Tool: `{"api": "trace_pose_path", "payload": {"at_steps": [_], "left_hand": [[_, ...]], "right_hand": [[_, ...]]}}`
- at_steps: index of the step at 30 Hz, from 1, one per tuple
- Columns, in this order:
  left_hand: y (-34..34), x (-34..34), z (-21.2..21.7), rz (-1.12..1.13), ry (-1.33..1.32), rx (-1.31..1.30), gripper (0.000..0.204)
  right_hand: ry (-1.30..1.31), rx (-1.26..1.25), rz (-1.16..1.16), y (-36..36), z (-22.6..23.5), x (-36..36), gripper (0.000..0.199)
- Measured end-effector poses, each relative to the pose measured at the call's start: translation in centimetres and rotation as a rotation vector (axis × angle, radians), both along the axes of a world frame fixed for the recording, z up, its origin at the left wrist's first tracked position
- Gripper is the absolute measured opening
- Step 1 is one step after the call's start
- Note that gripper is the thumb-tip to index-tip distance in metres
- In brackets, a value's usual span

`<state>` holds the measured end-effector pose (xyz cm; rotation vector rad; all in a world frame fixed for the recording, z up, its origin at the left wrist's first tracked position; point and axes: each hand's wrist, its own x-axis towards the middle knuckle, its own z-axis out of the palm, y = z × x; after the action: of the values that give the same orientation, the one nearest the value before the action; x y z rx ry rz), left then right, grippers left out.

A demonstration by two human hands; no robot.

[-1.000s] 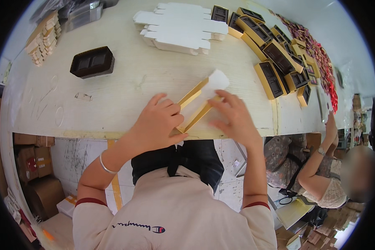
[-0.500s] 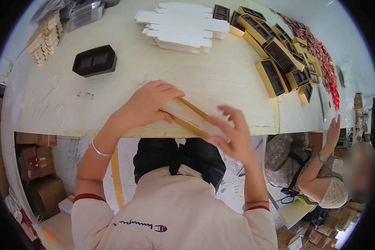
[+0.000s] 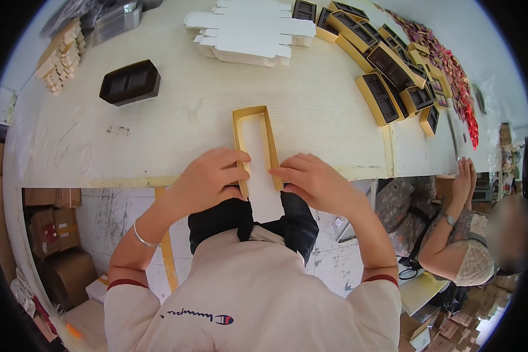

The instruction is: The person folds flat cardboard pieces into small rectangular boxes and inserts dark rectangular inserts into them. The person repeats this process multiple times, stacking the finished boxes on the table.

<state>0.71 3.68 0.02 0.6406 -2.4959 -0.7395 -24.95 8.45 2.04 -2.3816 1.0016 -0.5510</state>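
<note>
A long gold cardboard box [image 3: 270, 141] with a white inside lies at the table's front edge. Its far end is folded up, while the near end is flat and reaches out past the edge over my lap. My left hand [image 3: 211, 176] grips the left wall, fingers on the inside. On the opposite wall, my right hand [image 3: 314, 180] pinches the gold side between thumb and fingers. Farther left on the table sits a dark brown plastic tray [image 3: 129, 82] with compartments.
Flat white cartons [image 3: 246, 26] are stacked at the back. Several gold boxes with brown trays [image 3: 381, 100] crowd the right, beside red and purple wrapped pieces [image 3: 466, 111]. Pale folded card strips [image 3: 58, 58] lie far left. A co-worker [image 3: 452, 234] sits at the right.
The box has turned from slanting sideways to pointing away from me, and its walls are spread apart. My right hand has closed on the right wall; my left hand has moved nearer me.
</note>
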Motion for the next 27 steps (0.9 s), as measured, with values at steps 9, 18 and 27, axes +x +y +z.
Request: {"api": "trace_pose_path", "payload": {"at_steps": [9, 18, 27], "left_hand": [[1.1, -3.0, 0.8, 0.220, -0.014, 0.024, 0.020], [1.5, -2.6, -1.0, 0.227, 0.061, 0.108, 0.010], [-0.4, -0.8, -0.1, -0.044, 0.229, 0.522, 0.034]], "right_hand": [[-0.189, -0.131, -0.245, 0.1, -3.2, 3.3, 0.015], [-0.066, -0.118, -0.247, 3.0, -0.9, 2.3, 0.031], [-0.474, -0.085, -0.315, 1.5, -3.5, 3.4, 0.030]]}}
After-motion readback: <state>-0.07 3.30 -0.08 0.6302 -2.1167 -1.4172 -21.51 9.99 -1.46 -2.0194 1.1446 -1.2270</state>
